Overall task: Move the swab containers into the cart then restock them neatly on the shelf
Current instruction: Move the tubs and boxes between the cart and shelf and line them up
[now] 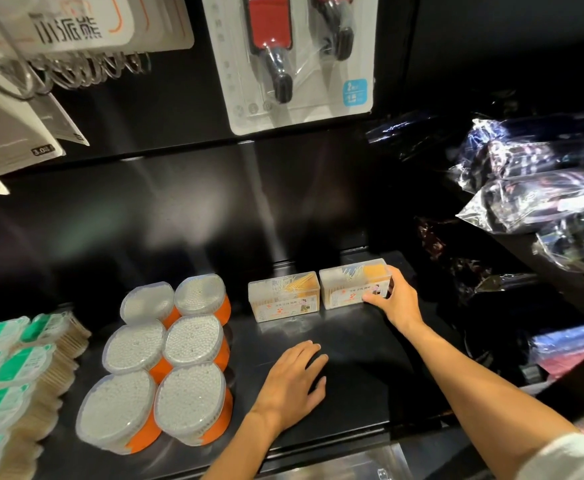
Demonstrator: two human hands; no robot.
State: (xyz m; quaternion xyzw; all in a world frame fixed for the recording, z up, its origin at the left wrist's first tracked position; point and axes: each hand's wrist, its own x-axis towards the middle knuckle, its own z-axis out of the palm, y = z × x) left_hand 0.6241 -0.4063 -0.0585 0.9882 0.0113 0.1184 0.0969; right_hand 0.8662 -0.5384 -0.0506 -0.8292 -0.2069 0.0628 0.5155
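1. Shelf (352, 358), black and glossy, is filling the middle of the head view, carrying all the swab containers.
2. The right hand (396, 299) is reaching to the back right of the shelf and gripping the right-hand rectangular swab box (349, 287), thumb lying on its front label and fingers curling round its right end.
3. A second rectangular swab box (281, 296) is standing just beside the gripped one, on its left, the two nearly touching in a row.
4. The left hand (295, 382) is resting palm down on bare shelf in front of the boxes, fingers straight and slightly apart, holding nothing.
5. Six round swab tubs (166, 355) with clear lids and orange bases are sitting left of the left hand in two close columns of three.
6. Green-labelled swab packs (13, 368) are lying stacked at the far left edge.
7. Carded goods (301, 60) are hanging on the back wall above, and dark items in clear bags (539, 188) are piling up on the right.
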